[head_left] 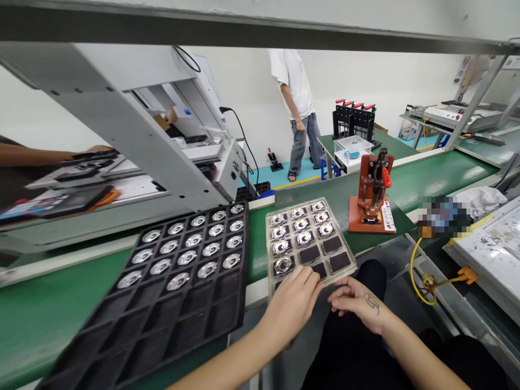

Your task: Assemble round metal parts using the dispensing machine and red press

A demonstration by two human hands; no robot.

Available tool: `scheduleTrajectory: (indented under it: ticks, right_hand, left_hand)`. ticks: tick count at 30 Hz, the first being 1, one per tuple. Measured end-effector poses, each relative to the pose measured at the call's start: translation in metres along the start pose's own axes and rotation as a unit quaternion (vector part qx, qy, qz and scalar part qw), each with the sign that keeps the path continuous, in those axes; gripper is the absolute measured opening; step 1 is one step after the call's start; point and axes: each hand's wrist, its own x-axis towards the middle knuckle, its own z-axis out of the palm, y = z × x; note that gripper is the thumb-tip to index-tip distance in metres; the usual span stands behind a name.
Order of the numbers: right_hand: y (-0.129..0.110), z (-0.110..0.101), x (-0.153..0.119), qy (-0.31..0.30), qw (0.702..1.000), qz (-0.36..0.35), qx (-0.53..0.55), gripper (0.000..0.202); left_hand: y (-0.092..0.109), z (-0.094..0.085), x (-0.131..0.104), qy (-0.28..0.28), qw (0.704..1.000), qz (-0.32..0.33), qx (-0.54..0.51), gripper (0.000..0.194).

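Note:
My left hand (296,292) is at the near edge of a clear plastic tray (352,266), its curled fingers over the rim and front row. What lies beneath those fingertips is hidden. Just off the tray's near right corner, my right hand (359,300) has its fingers loosely bent and apart, with nothing visible in them. Round silvery parts with dark crescent centres (304,237) sit in several of the tray's pockets; other pockets show bare black pads. To the left, a large black compartment tray (162,309) carries several shiny ring-shaped parts (187,257) in its far rows.
A reddish-brown toggle-clamp fixture (370,197) stands right of the clear tray on the green bench (439,176). A grey slanted machine frame (154,130) rises at left, a beam crosses overhead. A yellow cable (413,271) hangs at right. Another person (298,92) stands behind.

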Motion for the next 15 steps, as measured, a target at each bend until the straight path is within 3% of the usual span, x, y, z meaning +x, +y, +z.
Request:
scheduleTrajectory:
  ticks: [10,15]
  right_hand:
    - [0.002,-0.027,-0.026,0.063,0.998,-0.009,-0.010,0.056]
    - [-0.010,-0.028,-0.038,0.075,0.996,-0.025,-0.037,0.050]
  left_hand:
    - [-0.008,0.005,-0.007,0.006,0.998,-0.014,-0.062,0.020]
    - [-0.034,0.007,0.008,-0.001,0.997,-0.004,-0.081,0.023]
